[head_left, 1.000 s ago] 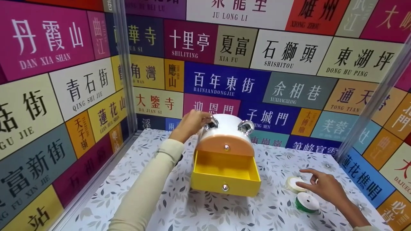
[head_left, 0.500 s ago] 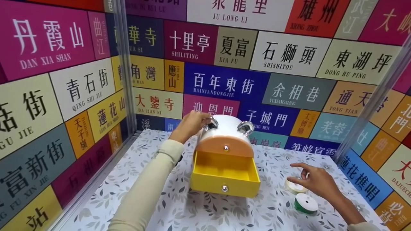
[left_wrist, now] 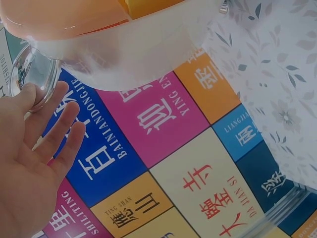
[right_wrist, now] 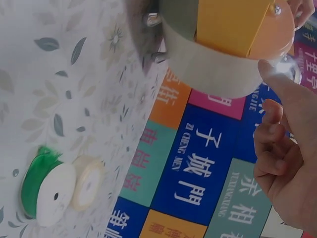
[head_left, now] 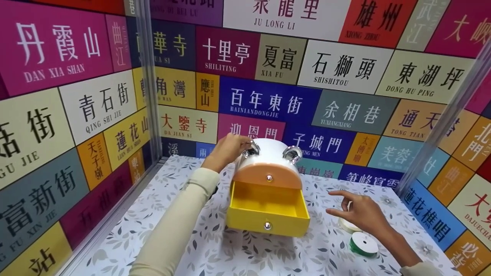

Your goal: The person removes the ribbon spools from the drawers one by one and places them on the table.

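A small chest of drawers (head_left: pixel 274 151) with a white rounded body stands on the table, two silver ring-shaped ears on top. Its orange upper drawer (head_left: pixel 251 174) is closed, and its yellow lower drawer (head_left: pixel 245 218) is pulled out with nothing inside. My left hand (head_left: pixel 230 149) pinches the left silver ear (left_wrist: pixel 34 74) between thumb and index finger. To the right of the chest my right hand (head_left: pixel 360 211) hovers, thumb and index finger spread apart, the other fingers bent, holding nothing. Beneath it sit a green ribbon spool (head_left: pixel 363 244) and a cream ribbon spool (right_wrist: pixel 88 183), partly hidden in the head view.
The table (head_left: pixel 215 257) has a leaf-patterned white cover. Colourful panels with place names (head_left: pixel 268 96) wall it in at the back and sides, with clear strips (head_left: pixel 151 88) at the corners. The right silver ear (head_left: pixel 293 154) is free.
My right hand has moved left from over the spools toward the chest, fingers still spread. The left hand keeps its hold on the ear, and the drawers stand as before.
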A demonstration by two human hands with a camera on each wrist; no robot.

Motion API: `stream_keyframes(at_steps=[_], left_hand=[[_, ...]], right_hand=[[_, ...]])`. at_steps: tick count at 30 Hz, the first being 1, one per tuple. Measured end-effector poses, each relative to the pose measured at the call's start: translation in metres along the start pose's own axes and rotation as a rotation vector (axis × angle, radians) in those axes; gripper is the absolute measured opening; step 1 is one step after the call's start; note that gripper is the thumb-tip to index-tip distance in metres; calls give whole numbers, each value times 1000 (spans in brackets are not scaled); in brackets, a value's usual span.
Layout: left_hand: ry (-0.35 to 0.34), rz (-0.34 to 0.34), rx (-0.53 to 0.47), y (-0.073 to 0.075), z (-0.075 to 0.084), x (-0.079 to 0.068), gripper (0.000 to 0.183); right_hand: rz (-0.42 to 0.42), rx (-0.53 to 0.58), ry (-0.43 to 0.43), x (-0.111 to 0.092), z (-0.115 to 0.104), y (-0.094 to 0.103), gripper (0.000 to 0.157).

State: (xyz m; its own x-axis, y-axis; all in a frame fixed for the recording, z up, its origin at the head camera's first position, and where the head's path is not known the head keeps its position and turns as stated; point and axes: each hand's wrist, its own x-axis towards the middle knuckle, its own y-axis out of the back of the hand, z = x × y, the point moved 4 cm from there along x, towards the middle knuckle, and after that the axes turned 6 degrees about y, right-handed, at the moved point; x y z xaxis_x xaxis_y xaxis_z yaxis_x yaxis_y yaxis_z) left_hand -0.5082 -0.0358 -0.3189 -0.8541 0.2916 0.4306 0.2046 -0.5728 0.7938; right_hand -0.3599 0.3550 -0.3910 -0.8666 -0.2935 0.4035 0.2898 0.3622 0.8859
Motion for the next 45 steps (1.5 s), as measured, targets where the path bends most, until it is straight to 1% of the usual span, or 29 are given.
stream_keyframes(at_steps=[5, 14, 22, 28, 36, 45], left_hand=[[-9, 1, 2, 0, 0, -1, 16], [12, -6, 1, 0, 0, -3, 18], [4, -8, 21, 0, 2, -3, 17], [20, -13, 7, 0, 1, -3, 20], [45, -20, -3, 0, 0, -3, 21], [26, -17, 1, -1, -1, -1, 20]], right_hand=[[6, 21, 35, 3, -21, 2, 54], [10, 48, 121, 8, -52, 0, 52], [14, 45, 163, 12, -67, -7, 51], [15, 51, 187, 11, -80, -8, 53], [9, 76, 187, 13, -96, -14, 49], [24, 101, 266, 13, -114, -24, 47]])
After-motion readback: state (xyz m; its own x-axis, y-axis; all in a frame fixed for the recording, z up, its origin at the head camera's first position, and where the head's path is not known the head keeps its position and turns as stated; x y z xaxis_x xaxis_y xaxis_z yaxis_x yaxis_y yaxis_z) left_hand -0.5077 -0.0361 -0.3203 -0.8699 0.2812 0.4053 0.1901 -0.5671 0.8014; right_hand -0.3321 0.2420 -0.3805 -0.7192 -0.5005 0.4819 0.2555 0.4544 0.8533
